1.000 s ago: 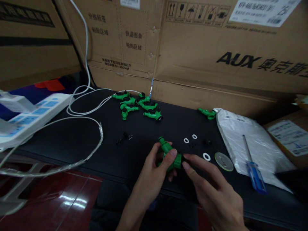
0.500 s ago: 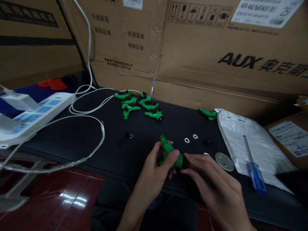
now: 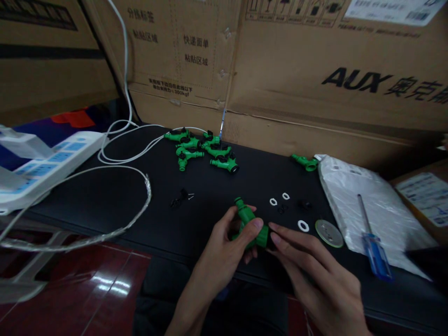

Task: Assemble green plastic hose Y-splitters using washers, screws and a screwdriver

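My left hand [image 3: 227, 238] is wrapped around a green plastic hose splitter [image 3: 247, 215], its narrow ringed end pointing up and away. At the wide collar on the splitter's right side, my right hand [image 3: 311, 266] has its fingertips pinched together. A dark bit shows at that collar, but the fingers hide what they hold. Just beyond my right hand lie white ring washers [image 3: 303, 226], small black rings [image 3: 283, 209] and a black part [image 3: 305, 205]. A round greenish-grey disc [image 3: 329, 233] lies to the right of them.
Several green splitters with black valves [image 3: 224, 162] are grouped at the back. Another green body [image 3: 305, 162] touches a white plastic bag [image 3: 350, 200], on which a blue screwdriver [image 3: 376, 254] rests. Black bits with screws [image 3: 180, 198], a power strip [image 3: 52, 165] and cardboard boxes [image 3: 297, 93] surround the mat.
My right fingers have shifted on the splitter's collar, with the index finger straighter. A white washer formerly half hidden by my right hand now shows fully. The view has tilted slightly.
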Demonstrator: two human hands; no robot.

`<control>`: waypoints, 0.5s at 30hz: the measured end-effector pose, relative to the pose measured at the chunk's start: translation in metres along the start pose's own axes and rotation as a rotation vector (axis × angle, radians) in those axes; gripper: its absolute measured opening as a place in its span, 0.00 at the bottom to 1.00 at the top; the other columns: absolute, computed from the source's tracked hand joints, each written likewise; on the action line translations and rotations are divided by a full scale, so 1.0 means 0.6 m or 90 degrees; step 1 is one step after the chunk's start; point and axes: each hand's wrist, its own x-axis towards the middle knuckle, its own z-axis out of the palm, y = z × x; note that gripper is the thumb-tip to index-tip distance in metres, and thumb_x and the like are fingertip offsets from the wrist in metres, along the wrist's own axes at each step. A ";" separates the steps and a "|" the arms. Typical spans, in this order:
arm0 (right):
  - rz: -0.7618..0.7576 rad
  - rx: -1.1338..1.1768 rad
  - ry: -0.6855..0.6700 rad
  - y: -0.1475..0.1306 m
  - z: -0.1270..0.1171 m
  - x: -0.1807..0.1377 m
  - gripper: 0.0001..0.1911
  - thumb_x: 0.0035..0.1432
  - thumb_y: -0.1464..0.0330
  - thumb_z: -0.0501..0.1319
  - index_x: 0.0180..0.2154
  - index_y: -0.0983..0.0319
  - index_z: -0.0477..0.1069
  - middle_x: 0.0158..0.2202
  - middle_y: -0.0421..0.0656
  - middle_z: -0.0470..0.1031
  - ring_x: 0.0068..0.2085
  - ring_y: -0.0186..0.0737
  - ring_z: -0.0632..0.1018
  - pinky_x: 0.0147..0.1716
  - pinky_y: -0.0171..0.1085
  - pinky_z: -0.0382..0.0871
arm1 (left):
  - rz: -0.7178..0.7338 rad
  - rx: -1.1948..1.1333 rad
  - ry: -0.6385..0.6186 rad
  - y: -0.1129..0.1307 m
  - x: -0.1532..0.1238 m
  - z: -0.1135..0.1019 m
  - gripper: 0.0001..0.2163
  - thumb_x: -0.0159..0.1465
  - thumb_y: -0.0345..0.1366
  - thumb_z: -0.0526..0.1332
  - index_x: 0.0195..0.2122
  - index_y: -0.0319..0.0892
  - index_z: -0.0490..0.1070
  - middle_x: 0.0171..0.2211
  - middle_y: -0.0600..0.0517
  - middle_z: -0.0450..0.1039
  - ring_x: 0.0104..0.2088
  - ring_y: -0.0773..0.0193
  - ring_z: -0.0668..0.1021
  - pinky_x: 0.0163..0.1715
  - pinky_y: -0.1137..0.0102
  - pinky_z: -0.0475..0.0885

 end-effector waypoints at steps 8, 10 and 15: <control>0.015 -0.012 -0.045 0.010 -0.005 -0.010 0.25 0.66 0.79 0.61 0.62 0.57 0.69 0.55 0.46 0.79 0.51 0.40 0.83 0.52 0.34 0.80 | 0.012 0.018 0.005 -0.003 -0.001 0.000 0.18 0.66 0.46 0.67 0.51 0.41 0.72 0.29 0.57 0.70 0.23 0.73 0.70 0.21 0.77 0.65; 0.032 -0.005 0.003 0.001 -0.001 -0.003 0.20 0.66 0.76 0.63 0.58 0.59 0.71 0.47 0.44 0.82 0.44 0.37 0.85 0.47 0.31 0.81 | 0.014 0.016 0.002 -0.005 -0.002 0.001 0.18 0.66 0.46 0.67 0.51 0.42 0.72 0.29 0.57 0.70 0.22 0.73 0.70 0.21 0.77 0.64; 0.061 -0.017 0.051 -0.011 0.011 0.004 0.12 0.70 0.68 0.62 0.53 0.58 0.71 0.40 0.41 0.84 0.35 0.33 0.86 0.40 0.25 0.81 | 0.018 -0.005 0.020 -0.002 -0.003 0.005 0.18 0.66 0.46 0.67 0.51 0.41 0.73 0.28 0.57 0.69 0.22 0.73 0.69 0.21 0.77 0.63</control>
